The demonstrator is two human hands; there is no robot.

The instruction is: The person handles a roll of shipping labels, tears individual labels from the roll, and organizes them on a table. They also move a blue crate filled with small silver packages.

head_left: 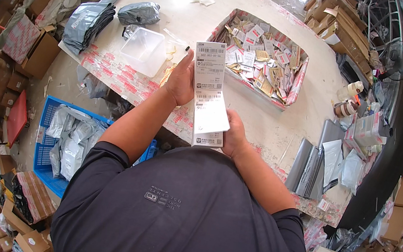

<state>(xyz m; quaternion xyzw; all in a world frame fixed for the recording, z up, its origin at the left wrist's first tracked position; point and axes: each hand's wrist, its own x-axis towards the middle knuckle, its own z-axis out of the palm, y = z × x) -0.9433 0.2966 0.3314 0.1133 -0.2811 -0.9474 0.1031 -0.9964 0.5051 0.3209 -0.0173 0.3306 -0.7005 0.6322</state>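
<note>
A strip of white printed shipping labels (211, 67) hangs between my hands, above the near edge of the table. My left hand (182, 80) grips its left side near the upper part, thumb pointing up and the other fingers mostly hidden behind the paper. Lower down, my right hand (233, 133) is closed on the right edge, where the labels look folded into a small stack. A clear plastic tub (143, 52) lies left of my left hand. Beyond my right hand stands a box (293, 99) full of small cards and tags.
Grey plastic mailing bags (89, 23) are piled at the table's left edge, with a wrapped grey parcel (139, 13) beside them. Rolls of grey film (304, 165) lie at the right. A blue basket (42, 146) of packed bags is on the floor at left.
</note>
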